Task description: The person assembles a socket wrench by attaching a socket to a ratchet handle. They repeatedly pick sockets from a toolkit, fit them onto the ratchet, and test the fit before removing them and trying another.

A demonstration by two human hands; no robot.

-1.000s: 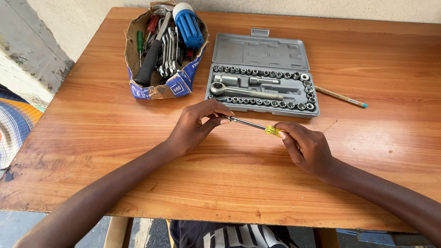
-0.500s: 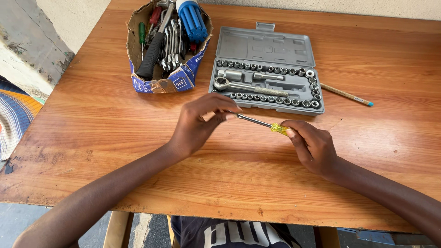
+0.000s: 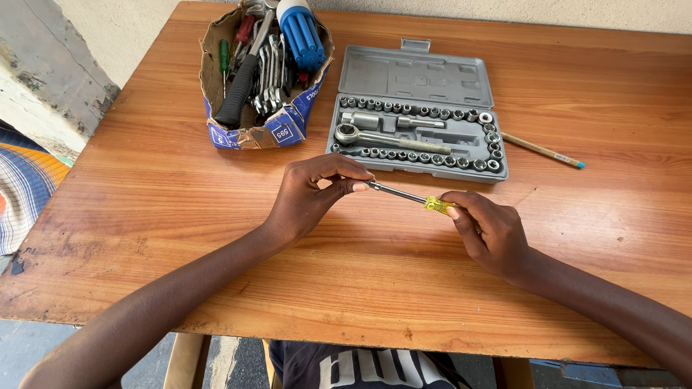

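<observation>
Over the middle of a wooden table point(image 3: 144, 216), both hands hold one small screwdriver point(image 3: 407, 196) with a metal shaft and a yellow handle. My right hand point(image 3: 490, 230) grips the yellow handle. My left hand point(image 3: 313, 194) pinches the shaft's tip between thumb and fingers; what sits at the tip is hidden. Just beyond the hands lies an open grey socket set case point(image 3: 418, 119) with a ratchet and rows of sockets.
A torn cardboard box point(image 3: 263, 130) full of spanners, a black-handled tool and a blue-handled tool stands at the back left. A pencil point(image 3: 542, 150) lies right of the case. A striped cloth point(image 3: 25, 194) shows beyond the table's left edge.
The hands keep the same hold on the screwdriver. The view has shifted slightly, so the box and case sit a little nearer the top of the picture.
</observation>
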